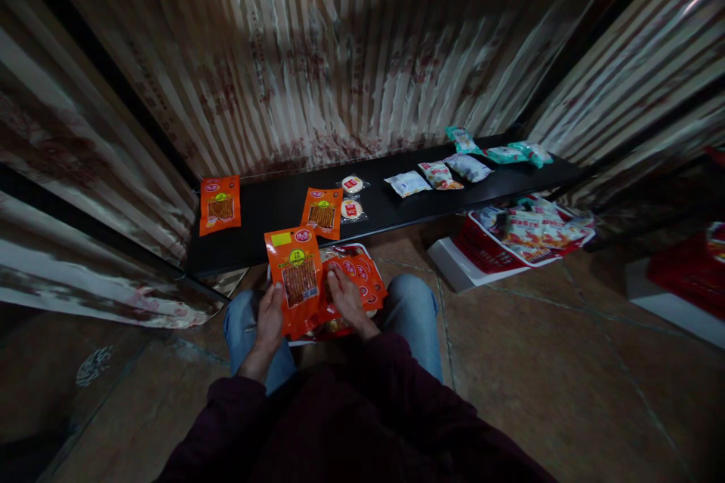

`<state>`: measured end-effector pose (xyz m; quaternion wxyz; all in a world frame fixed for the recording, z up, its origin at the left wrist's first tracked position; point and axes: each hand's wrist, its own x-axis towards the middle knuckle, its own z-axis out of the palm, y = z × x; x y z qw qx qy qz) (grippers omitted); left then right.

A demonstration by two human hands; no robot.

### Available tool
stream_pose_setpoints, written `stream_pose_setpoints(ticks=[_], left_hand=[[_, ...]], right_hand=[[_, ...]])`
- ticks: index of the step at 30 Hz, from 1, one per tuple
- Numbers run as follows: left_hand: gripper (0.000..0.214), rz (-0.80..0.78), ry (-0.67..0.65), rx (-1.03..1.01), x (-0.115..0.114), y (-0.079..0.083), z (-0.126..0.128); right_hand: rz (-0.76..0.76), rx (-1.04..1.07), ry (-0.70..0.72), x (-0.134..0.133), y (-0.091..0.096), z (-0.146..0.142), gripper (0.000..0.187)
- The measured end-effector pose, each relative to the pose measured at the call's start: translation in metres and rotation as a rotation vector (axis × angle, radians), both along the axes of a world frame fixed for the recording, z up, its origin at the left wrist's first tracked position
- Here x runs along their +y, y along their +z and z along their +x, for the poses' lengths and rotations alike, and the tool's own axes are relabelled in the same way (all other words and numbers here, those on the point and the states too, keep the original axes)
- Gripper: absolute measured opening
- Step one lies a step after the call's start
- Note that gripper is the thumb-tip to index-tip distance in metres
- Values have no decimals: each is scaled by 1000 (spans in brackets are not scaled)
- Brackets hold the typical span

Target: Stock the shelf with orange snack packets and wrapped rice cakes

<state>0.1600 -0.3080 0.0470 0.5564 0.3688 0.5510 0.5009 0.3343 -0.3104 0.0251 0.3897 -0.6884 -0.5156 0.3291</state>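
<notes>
My left hand [270, 317] is closed round the lower left edge of an orange snack packet [294, 278] and holds it upright over my lap. My right hand [345, 300] rests with its fingers stretched flat on a pile of red and orange packets in a basket [362, 249] on my knees. Two more orange packets lie on the black shelf [272, 204], one at the far left [220, 204] and one nearer the middle [322, 212].
Further along the shelf lie two small round snacks [352, 196], white and patterned packets [439, 175] and teal packets [510, 153]. A red basket [524, 238] full of packets stands on the floor at the right. Striped curtains hang behind.
</notes>
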Motion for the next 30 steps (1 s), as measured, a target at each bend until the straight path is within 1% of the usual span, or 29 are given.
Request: stream_pose_setpoints(ticks=[2,4,6,9,13,17,19,21,24,27,30], left_hand=[[43,-63,21,-85,-1,2,2],[42,-90,0,-117,-1,3,4],[42,-96,-39,-113,-2,2,4],[41,-105,-75,-88,0,-4,4],[37,-122,-87,-53,2,-13,3],[29,-173,-24,-161,3,-16,1],[30,-184,-30,-191,3,-14,1],[34,-181,-59,-196,3,-12,0],[37,-200,-89,-242,3,-6,-1],[38,-203,-75,-317,3,-1,-1],[41,-200,-60,-360,2,2,-1]], right_hand=[[10,61,7,0,5,-2,48],[28,157,22,0,8,-3,45],[44,277,50,0,9,-5,42],[44,427,77,2,4,-9,39],[38,503,37,4,-4,-11,34],[21,608,-5,2,-5,-12,33],[13,672,-16,1,-3,-13,32],[3,706,-27,0,0,-13,31],[-11,675,-44,-1,2,-14,33],[-16,648,-33,-1,3,-13,34],[-18,677,-6,-1,5,-13,34]])
